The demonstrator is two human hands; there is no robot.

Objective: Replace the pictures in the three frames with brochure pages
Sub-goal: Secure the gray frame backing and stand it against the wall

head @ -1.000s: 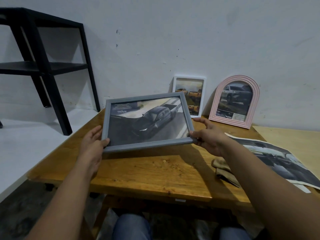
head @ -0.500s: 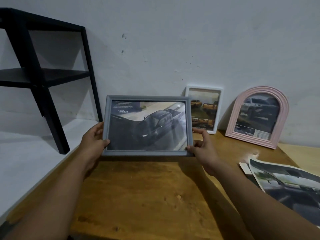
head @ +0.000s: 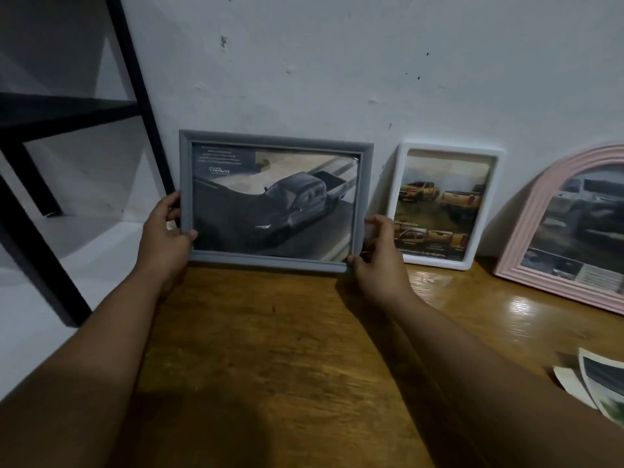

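Note:
A grey rectangular frame (head: 273, 140) with a brochure page of a dark pickup truck stands upright at the back of the wooden table (head: 287, 349), against the white wall. My left hand (head: 167, 231) grips its left edge and my right hand (head: 378, 255) grips its lower right corner. To its right a white frame (head: 445, 148) with yellow trucks leans on the wall. Further right stands a pink arched frame (head: 526, 238) with a grey car page, cut off by the image edge.
A black shelf unit (head: 60, 106) stands to the left on a white surface (head: 67, 265) beside the table. Loose brochure pages (head: 594, 383) lie at the table's right edge.
Both hands have carried the grey frame away from me to the back of the table and stood it upright by the wall, left of the white frame. The view has moved closer.

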